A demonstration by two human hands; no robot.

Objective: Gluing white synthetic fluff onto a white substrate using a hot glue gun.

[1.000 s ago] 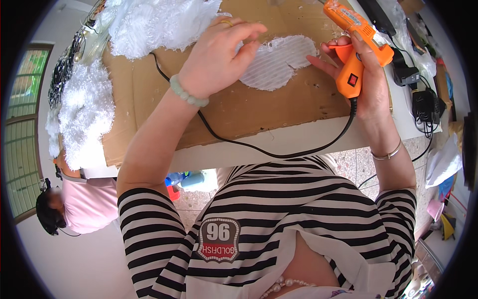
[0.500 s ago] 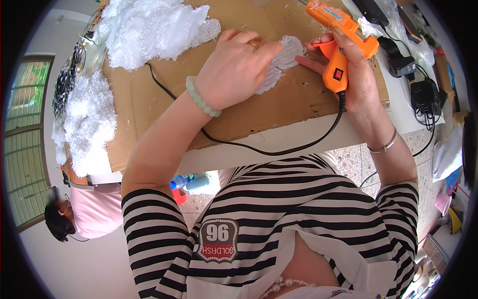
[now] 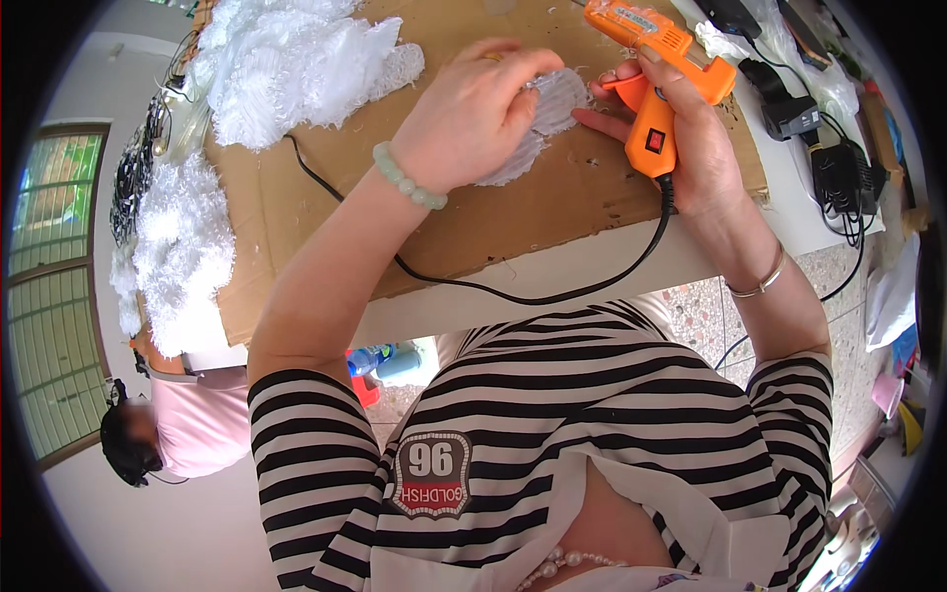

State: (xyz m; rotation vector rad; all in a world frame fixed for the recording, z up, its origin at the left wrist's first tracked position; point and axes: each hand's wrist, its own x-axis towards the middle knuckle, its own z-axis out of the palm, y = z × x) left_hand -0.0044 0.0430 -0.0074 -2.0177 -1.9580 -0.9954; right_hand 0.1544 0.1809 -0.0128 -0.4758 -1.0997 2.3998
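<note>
My right hand (image 3: 702, 148) is wrapped round an orange hot glue gun (image 3: 653, 126), whose nozzle points up and to the left, away from me. One finger of that hand stretches out to the right edge of a thin white ribbed fabric piece (image 3: 560, 99) on the cardboard. Bent over the fabric's left side is my left hand (image 3: 472, 123), its thumb and fingers closed on it. Part of the fabric is hidden under this hand. A black cord (image 3: 552, 299) runs from the glue gun's handle, loops along the near side and passes under my left forearm.
The cardboard sheet (image 3: 592, 212) covers much of the white table. White frilly fabric (image 3: 296, 74) is heaped at the far left, with more fluffy white material (image 3: 182, 247) nearer. Black adapters (image 3: 838, 183) and cables lie at the right. Another person in pink (image 3: 202, 419) is at the left.
Both hands have shifted slightly left, the glue gun and fabric piece with them. My left fingers have moved over the fabric. The other person's head has moved slightly.
</note>
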